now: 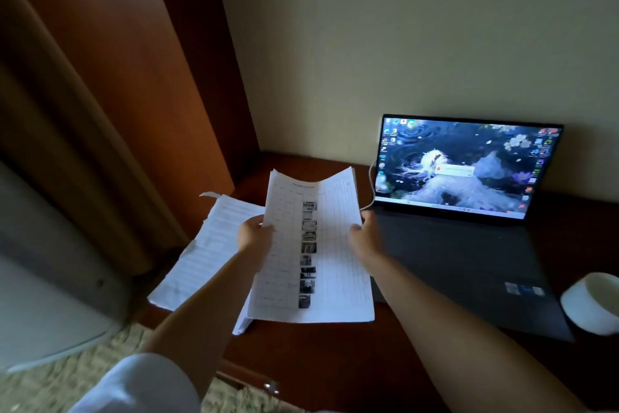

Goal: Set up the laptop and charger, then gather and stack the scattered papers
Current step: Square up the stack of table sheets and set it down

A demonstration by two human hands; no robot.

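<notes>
A sheaf of printed papers [331,245], with a table and a column of small photos, stands tilted on the dark wooden desk [335,362]. My left hand [254,233] grips its left edge and my right hand [366,235] grips its right edge. More lined papers [207,252] lie under and to the left, hanging over the desk's left edge. The black laptop [469,262] sits open at the right with its screen lit. A white charger cable [372,185] runs into the laptop's left side.
A white cup [593,305] stands at the laptop's front right corner. A wooden wardrobe panel [134,94] rises at the left. Below the desk's left side are a white appliance [50,295] and patterned carpet [100,362]. A drawer handle [271,387] shows at the desk front.
</notes>
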